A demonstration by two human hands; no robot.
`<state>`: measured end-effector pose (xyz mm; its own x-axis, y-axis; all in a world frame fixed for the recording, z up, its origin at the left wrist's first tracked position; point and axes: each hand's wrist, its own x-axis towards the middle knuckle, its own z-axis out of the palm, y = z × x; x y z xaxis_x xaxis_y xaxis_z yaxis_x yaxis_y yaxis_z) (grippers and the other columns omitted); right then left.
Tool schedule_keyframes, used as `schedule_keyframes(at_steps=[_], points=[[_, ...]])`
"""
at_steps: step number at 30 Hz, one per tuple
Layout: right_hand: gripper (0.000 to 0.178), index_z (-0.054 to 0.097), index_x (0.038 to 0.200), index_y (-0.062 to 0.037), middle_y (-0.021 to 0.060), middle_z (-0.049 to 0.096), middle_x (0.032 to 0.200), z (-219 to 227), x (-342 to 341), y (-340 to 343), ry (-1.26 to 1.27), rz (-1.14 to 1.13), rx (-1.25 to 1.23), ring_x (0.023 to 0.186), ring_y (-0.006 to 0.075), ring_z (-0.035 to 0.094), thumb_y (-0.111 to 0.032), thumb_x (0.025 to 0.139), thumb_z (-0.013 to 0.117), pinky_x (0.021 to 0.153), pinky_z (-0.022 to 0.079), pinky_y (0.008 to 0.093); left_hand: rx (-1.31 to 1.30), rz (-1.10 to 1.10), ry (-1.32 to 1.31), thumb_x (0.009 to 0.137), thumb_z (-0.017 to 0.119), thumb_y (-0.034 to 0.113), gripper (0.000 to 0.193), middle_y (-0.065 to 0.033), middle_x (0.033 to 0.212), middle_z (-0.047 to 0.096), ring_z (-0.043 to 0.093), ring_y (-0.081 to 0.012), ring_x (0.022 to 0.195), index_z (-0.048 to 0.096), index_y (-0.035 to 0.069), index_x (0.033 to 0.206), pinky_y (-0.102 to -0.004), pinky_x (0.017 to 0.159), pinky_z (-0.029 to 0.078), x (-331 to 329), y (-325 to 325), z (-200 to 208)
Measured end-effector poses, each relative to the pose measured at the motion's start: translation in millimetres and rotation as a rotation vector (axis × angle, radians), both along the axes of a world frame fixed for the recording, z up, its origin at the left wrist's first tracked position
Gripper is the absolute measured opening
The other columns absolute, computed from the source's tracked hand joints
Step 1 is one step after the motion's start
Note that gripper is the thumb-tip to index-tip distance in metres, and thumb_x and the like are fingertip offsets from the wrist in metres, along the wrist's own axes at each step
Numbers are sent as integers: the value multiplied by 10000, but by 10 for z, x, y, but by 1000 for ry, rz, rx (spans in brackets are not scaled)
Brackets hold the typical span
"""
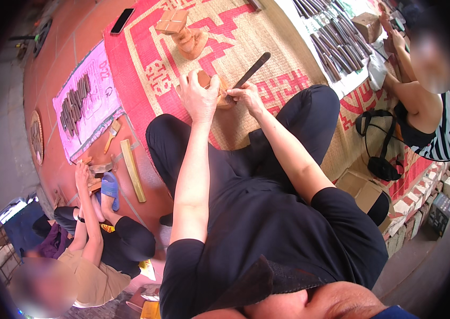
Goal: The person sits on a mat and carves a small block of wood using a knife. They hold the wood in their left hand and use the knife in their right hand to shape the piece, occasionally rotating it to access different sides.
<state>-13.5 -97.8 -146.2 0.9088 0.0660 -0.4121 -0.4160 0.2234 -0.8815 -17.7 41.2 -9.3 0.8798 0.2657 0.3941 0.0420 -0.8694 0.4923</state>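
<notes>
We spot slim dark tools [75, 105] on a pink cloth [109, 101] at middle left; now upper centre, our left hand [197, 97] has its grip clasped round a wooden carving [204, 78], and just beside it our right hand [247, 97] grips a long dark tool [253, 70].

Left hand [198, 101] has its fingers around a wooden carving [204, 79]; right hand [247, 96] pinches the lower end of a dark long-handled tool [252, 69] close beside it. Red-and-straw woven mat [275, 40] below. Second wooden carving [185, 37] stands ahead, black phone [123, 21] to its left. Pink sheet [101, 90] at left bears slim dark tools [76, 103]; brush [112, 135] and wood strip [132, 170] nearby. Two co-workers, one each side: left one [94, 255], right one [421, 114].
</notes>
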Motion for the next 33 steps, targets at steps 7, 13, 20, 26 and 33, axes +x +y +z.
schedule_keyframes(at_steps=[7, 13, 20, 26, 33], points=[[180, 650, 822, 18, 76, 670, 729, 156, 5, -39, 77, -61, 143, 571, 124, 590, -81, 728, 769, 523, 464, 243, 14, 2, -5, 706, 757, 309, 421, -142, 929, 551, 564, -348, 896, 603, 38, 989, -445, 799, 465, -17, 48, 9], [137, 686, 787, 2, 68, 657, 669, -66, 6, -9, -122, -43, 48, 548, 129, 570, -108, 724, 738, 516, 444, 265, -44, -38, 7, 728, 734, 316, 441, -189, 977, 549, 542, -388, 959, 589, 16, 1018, -469, 832, 451, -18, 48, 3], [187, 712, 852, -7, 56, 688, 757, 236, -64, 31, -51, 97, 37, 619, 116, 569, -157, 739, 721, 588, 426, 266, 26, 14, 5, 724, 722, 303, 396, -149, 930, 547, 546, -356, 907, 595, 22, 971, -454, 827, 438, -26, 20, 61], [207, 661, 926, 17, 102, 698, 828, 134, -3, -34, 70, -143, 151, 691, 167, 653, -115, 774, 709, 651, 508, 283, -30, 9, 57, 728, 704, 298, 405, -154, 1006, 551, 543, -362, 963, 608, 33, 1018, -458, 871, 440, -32, -6, 89], [382, 648, 1066, 25, 80, 695, 862, 207, -190, 161, -165, 53, 46, 787, 142, 651, -79, 712, 746, 746, 506, 257, -27, 25, -5, 715, 713, 297, 369, -137, 941, 560, 557, -345, 902, 612, 52, 972, -442, 823, 449, -37, -41, 87]])
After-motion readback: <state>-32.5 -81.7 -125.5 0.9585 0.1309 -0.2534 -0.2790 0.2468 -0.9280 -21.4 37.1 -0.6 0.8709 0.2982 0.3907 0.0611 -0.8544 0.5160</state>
